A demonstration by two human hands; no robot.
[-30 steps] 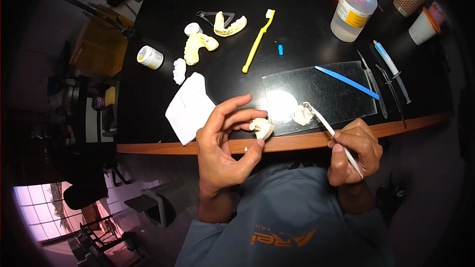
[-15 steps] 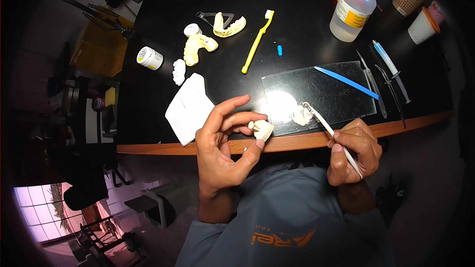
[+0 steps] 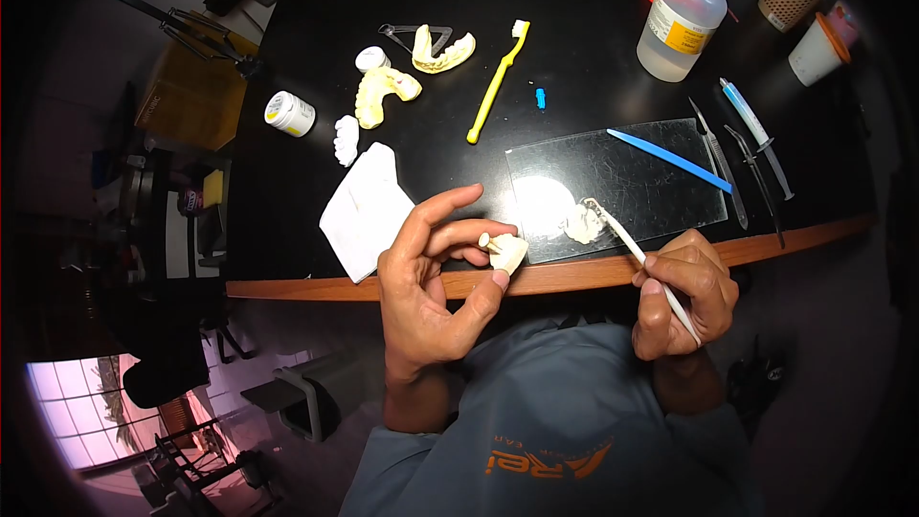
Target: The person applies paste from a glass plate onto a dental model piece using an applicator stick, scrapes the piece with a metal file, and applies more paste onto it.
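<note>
Between the thumb and fingers of my left hand (image 3: pixel 436 292) is a small cream plaster dental die (image 3: pixel 508 252), with a short peg sticking out to the left. It is held just above the wooden table edge. My right hand (image 3: pixel 684 292) is closed around a slim white spatula (image 3: pixel 632 247), held like a pen. The spatula's smeared tip touches a dab of cream paste (image 3: pixel 580 224), which sits on the glass slab (image 3: pixel 661 168). A blue plastic spatula (image 3: pixel 670 159) lies across the slab's far right corner.
Tweezers (image 3: pixel 756 172), a blade-like tool and a syringe (image 3: pixel 751 124) lie right of the slab. Behind it stands a large bottle (image 3: pixel 682 24). Left are a white paper sheet (image 3: pixel 369 206), plaster dental models (image 3: pixel 383 93), a small jar (image 3: pixel 290 113) and a yellow toothbrush (image 3: pixel 498 86).
The dental die has turned slightly in my left fingers. The spatula tip has barely shifted at the paste; both hands stay nearly in place.
</note>
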